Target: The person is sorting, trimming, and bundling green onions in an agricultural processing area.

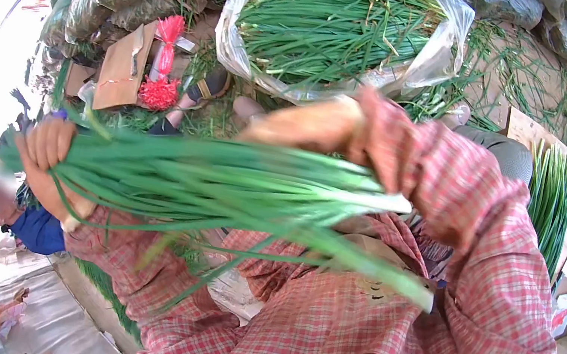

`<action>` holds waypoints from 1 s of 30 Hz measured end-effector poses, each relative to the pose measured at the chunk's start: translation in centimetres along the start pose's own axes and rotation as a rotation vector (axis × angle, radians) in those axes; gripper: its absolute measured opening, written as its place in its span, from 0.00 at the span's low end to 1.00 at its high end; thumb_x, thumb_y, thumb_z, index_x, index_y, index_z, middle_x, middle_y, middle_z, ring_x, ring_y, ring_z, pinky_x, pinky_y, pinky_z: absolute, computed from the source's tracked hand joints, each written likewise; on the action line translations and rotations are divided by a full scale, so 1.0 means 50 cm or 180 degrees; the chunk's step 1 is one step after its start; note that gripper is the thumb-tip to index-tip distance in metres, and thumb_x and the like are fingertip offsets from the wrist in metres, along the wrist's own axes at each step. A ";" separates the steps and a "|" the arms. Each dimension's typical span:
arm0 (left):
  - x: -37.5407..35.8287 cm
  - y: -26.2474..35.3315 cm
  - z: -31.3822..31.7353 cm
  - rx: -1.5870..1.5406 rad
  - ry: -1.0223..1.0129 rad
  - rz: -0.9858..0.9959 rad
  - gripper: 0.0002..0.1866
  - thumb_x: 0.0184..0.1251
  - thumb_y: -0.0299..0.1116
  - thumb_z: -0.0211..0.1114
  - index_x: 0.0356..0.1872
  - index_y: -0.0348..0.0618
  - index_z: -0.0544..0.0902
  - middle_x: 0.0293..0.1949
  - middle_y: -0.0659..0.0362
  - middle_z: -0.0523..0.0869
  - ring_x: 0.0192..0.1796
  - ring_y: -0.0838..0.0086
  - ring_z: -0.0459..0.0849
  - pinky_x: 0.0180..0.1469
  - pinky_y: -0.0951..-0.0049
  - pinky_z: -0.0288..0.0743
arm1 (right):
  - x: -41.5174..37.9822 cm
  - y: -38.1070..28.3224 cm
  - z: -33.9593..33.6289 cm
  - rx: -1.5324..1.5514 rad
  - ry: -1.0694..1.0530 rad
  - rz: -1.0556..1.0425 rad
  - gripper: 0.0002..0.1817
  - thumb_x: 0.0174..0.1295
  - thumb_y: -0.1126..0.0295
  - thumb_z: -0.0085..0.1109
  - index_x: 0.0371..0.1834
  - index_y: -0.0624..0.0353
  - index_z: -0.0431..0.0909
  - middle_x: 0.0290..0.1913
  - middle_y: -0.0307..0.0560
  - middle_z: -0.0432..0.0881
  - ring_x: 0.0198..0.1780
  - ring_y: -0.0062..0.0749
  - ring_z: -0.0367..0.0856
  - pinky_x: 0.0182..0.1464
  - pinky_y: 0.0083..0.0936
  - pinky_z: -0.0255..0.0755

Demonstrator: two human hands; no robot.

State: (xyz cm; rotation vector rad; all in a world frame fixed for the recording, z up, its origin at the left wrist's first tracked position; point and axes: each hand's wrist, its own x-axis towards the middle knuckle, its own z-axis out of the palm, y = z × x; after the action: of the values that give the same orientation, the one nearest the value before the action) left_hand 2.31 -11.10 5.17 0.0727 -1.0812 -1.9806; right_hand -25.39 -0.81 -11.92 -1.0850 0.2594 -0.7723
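A long bunch of green onions (222, 181) stretches sideways in front of my chest, its pale cut ends toward the right. My left hand (50, 147) is closed around the leafy end, fingers wrapped over the stalks. My right hand (304, 124) is smeared by motion along the far side of the bunch, and its fingers do not show clearly. Several stalks hang loose below, and one thick stalk (388, 271) juts out at the lower right.
Ahead lies an open plastic bag (229, 31) full of green onions (340, 28). Red string (159, 91) and cardboard (123, 69) are at the left. A board (527, 129) with more stalks (548, 201) is at the right. Another person (39, 231) sits at the far left.
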 end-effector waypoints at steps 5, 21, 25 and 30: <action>-0.218 -0.027 -0.167 -0.0051 0.1061 0.0919 0.23 0.70 0.43 0.39 0.11 0.53 0.54 0.12 0.68 0.53 0.17 0.81 0.50 0.24 0.77 0.49 | -0.158 0.130 -0.001 0.0755 0.1273 0.0971 0.22 0.61 0.55 0.51 0.51 0.60 0.71 0.27 0.39 0.76 0.25 0.20 0.73 0.27 0.15 0.69; -0.651 -0.190 -0.428 0.0651 0.3440 0.1525 0.22 0.68 0.40 0.37 0.12 0.54 0.50 0.13 0.69 0.48 0.18 0.78 0.47 0.25 0.75 0.47 | -0.412 0.144 -0.132 -0.5160 0.3742 0.1911 0.09 0.47 0.69 0.57 0.33 0.55 0.76 0.29 0.42 0.74 0.33 0.38 0.72 0.36 0.31 0.68; -0.595 -0.217 -0.333 -0.0138 0.4248 0.1980 0.20 0.68 0.38 0.38 0.13 0.53 0.50 0.14 0.69 0.48 0.19 0.78 0.47 0.25 0.75 0.47 | -0.155 0.091 0.060 -0.4223 0.3493 0.0419 0.19 0.46 0.61 0.64 0.42 0.53 0.76 0.29 0.44 0.77 0.32 0.37 0.75 0.36 0.31 0.70; -0.541 -0.241 -0.239 -0.0250 0.3792 0.2590 0.19 0.69 0.38 0.38 0.14 0.53 0.51 0.15 0.69 0.47 0.18 0.78 0.47 0.23 0.77 0.47 | 0.043 0.184 0.124 -0.1724 0.2877 0.0910 0.35 0.47 0.51 0.65 0.52 0.66 0.68 0.32 0.47 0.79 0.33 0.29 0.77 0.37 0.25 0.71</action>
State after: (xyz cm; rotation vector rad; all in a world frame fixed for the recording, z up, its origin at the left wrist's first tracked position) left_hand 16.49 3.15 -19.61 0.5840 -0.1556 -0.9162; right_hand -16.48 4.27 -16.66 -1.0957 1.4242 -0.9161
